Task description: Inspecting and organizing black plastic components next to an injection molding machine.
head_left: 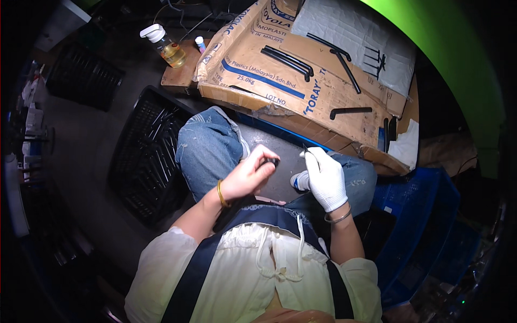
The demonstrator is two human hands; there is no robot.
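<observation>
My bare left hand (249, 176), with a yellow bangle at its wrist, is closed round a black part (272, 161); only its end shows and the fingers hide the rest. To its right, my white-gloved right hand (326, 180) pinches a small thin dark pointed piece (305, 148), most of it hidden by the glove. The two hands are apart over my lap. Beyond them, on the cardboard-covered work surface (258, 96), lie a group of long black bent rods (288, 62), a single black L-shaped rod (350, 111) and a black branched part (380, 64).
A black crate (137, 116) of dark rods stands on the floor at my left. Blue bins (412, 226) are at my right. A bottle (171, 53) of yellow liquid and a small tube (200, 44) stand on a wooden board (177, 77) at the far left.
</observation>
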